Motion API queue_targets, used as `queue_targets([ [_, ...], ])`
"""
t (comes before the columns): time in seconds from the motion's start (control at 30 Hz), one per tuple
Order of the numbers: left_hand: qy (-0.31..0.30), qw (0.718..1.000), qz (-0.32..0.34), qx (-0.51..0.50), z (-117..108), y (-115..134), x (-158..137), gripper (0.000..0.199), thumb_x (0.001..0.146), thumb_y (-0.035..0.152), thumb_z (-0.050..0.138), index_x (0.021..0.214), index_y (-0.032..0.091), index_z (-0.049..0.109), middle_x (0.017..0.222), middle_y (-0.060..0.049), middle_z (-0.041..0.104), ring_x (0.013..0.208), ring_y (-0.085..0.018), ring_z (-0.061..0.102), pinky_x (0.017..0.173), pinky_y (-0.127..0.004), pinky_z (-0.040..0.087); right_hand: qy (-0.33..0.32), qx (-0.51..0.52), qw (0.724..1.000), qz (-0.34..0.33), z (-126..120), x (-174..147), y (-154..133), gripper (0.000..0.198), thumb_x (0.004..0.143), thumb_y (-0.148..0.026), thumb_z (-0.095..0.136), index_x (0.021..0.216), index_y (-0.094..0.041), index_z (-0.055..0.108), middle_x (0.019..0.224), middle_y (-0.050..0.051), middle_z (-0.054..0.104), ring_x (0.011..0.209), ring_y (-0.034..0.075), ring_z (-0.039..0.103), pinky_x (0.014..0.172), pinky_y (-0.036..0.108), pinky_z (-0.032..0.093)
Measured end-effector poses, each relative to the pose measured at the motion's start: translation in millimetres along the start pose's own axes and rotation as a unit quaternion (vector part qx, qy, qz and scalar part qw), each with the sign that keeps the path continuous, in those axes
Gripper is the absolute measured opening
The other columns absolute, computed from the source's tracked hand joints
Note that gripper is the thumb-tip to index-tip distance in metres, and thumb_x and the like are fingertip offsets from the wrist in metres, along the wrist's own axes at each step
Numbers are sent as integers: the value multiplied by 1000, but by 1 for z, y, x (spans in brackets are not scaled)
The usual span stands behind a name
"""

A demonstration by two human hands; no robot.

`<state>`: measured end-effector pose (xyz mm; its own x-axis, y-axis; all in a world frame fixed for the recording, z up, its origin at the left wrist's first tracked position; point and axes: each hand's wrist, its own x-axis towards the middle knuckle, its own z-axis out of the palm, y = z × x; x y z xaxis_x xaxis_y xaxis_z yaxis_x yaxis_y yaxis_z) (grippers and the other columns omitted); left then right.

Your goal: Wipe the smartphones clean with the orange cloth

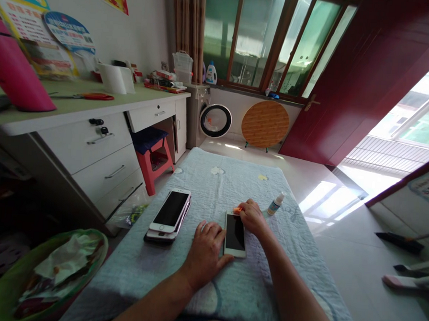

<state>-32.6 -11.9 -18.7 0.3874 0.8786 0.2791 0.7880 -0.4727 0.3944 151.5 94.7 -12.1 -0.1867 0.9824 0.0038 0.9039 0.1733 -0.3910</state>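
A white-framed smartphone [235,236] lies face up on the pale blue quilted cover [213,179], its screen dark. My left hand [207,248] rests along the phone's left edge, fingers stretched out and thumb at its lower corner. At the upper right of the phone, my right hand [252,216] pinches a small orange cloth [237,210] against the glass. Just right of that hand stands a small white-capped spray bottle [276,204] with a blue label. To the left, a stack of smartphones [171,213] lies with a white one on top.
A green waste basket [101,255] holding crumpled paper stands at the lower left. Beyond the covered surface are a red stool [153,167], a white desk [89,139] and a washing machine with its round door [216,121] swung out. A round wooden tabletop [265,125] leans by the wall.
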Motion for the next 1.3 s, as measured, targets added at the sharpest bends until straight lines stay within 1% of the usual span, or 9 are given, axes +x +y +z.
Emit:
queue_targets([
  [0.17,-1,1000,-5,4,0,0,0,49,76,50,74,111,18,60,111,-8,59,111,-31,51,109,-54,27,-33,-16,999,-25,-2,8,-14,27,87,-15,46,89,-19,72,95,8,57,92,19,48,82,28,32],
  [0.3,1,1000,-12,7,2,0,0,51,75,50,75,112,18,60,110,-8,60,110,-30,52,109,-55,27,-46,-25,998,-32,-1,12,-26,27,86,-16,47,91,-21,73,97,7,58,94,20,48,80,29,32],
  [0.47,17,999,-14,25,7,-1,0,68,75,53,74,127,14,53,122,-13,59,115,-34,50,108,-58,27,-53,-32,997,-38,0,12,-36,28,89,-20,45,94,-21,72,101,7,59,95,20,49,78,29,31],
  [0.53,18,999,-11,25,7,-1,0,67,76,53,72,128,15,53,125,-13,58,118,-34,49,109,-58,26,-54,-36,997,-36,0,12,-36,28,89,-19,45,95,-22,72,101,7,59,95,20,49,77,29,31],
  [0.67,8,1000,-7,18,5,-1,0,61,77,53,72,124,18,56,123,-10,60,120,-34,47,110,-58,24,-57,-45,997,-29,0,13,-30,29,89,-19,45,98,-24,72,101,7,59,94,20,49,76,28,31],
  [0.83,6,1000,0,18,3,-1,-1,60,79,53,70,126,19,55,126,-9,59,123,-32,45,112,-57,20,-56,-68,996,-19,-7,12,-15,29,87,-13,44,93,-20,72,97,8,60,91,18,49,80,28,31],
  [1.0,-2,1000,0,13,4,-2,-1,60,80,52,69,127,19,53,127,-9,58,125,-31,43,114,-55,17,-53,-88,995,-8,-12,10,-2,31,90,-16,42,85,-16,72,92,10,61,88,19,50,82,29,29],
  [1.1,-12,1000,1,5,4,-3,-1,60,80,51,69,129,19,52,129,-9,56,125,-31,43,114,-55,17,-51,-90,995,-6,-10,10,-4,30,90,-16,42,84,-16,72,92,10,61,88,19,50,82,29,29],
  [1.3,-20,1000,5,3,3,-3,0,58,80,47,70,128,20,52,130,-10,56,124,-32,45,112,-58,20,-42,-71,996,-23,-2,10,-23,28,87,-13,43,85,-16,71,96,9,59,89,19,48,80,29,30],
])
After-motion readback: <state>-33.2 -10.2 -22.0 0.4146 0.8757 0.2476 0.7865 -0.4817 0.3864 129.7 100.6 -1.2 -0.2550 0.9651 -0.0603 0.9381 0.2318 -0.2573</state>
